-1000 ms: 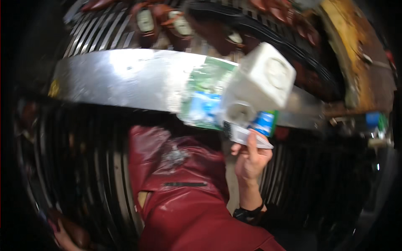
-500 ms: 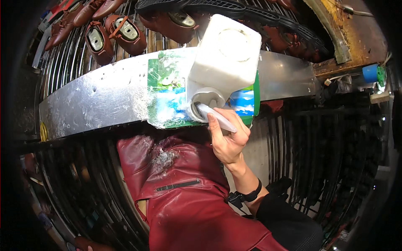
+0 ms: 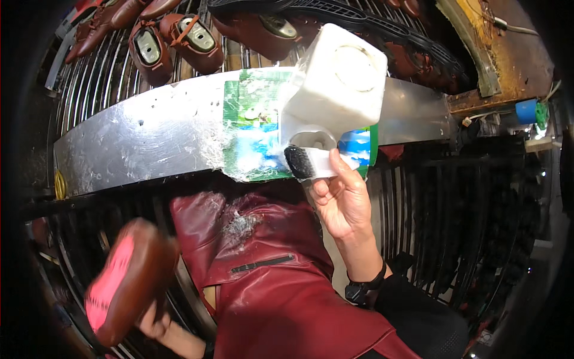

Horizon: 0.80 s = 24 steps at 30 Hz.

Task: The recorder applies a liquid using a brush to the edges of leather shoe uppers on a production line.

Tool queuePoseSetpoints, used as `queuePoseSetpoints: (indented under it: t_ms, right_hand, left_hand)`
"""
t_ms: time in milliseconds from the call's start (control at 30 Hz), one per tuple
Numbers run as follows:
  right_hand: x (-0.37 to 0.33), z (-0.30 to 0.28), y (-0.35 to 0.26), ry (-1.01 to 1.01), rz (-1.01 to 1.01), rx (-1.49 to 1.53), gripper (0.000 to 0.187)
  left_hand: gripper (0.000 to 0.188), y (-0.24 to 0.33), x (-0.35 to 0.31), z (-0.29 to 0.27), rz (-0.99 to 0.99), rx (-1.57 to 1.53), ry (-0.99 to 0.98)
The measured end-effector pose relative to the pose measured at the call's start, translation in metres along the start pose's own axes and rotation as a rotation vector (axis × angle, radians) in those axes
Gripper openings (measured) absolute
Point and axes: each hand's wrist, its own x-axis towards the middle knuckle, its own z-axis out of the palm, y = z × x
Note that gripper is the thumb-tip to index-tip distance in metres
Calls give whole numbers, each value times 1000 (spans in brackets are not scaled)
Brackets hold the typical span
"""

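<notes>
In my right hand [image 3: 345, 206] is a brush [image 3: 320, 163] with a whitish handle and dark bristles, pinched between thumb and fingers. Its bristles are just in front of the opening of a white plastic jug [image 3: 332, 90], which stands on a green and blue printed sheet [image 3: 254, 140]. At the lower left, my left hand [image 3: 156, 323] grips a brown leather shoe [image 3: 146, 269] from below. The shoe is tilted and somewhat blurred, with its pink underside showing and no outsole on it.
A metal shelf [image 3: 149, 116] with whitish smears runs across in front of me. Beyond it, brown shoes [image 3: 200, 54] sit on a rack of metal rods beside black soles [image 3: 335, 15]. A maroon apron [image 3: 269, 299] covers my lap. Wooden framing [image 3: 517, 54] stands at the right.
My right hand has drawn the brush out of the jug's opening, and its bristles now show. My left hand has come up from the bottom edge with the brown shoe.
</notes>
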Motion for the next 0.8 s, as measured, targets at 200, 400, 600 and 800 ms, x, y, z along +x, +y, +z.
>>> queuePoseSetpoints:
  t_ms: [200, 400, 600, 800]
  right_hand:
    - [-6, 18, 32, -174, -189, -309, 21]
    - [10, 32, 76, -465, -192, -493, 12]
    - [45, 63, 91, -510, -269, -675, 9]
    - [108, 96, 91, -458, -276, -741, 16]
  left_hand:
    - [40, -28, 37, 21, 433, -13, -13]
    - [30, -72, 43, 40, 1154, 272, 47]
    - [33, -65, 43, 30, 1126, 261, -72]
    - [30, -62, 46, 30, 1169, 270, -39]
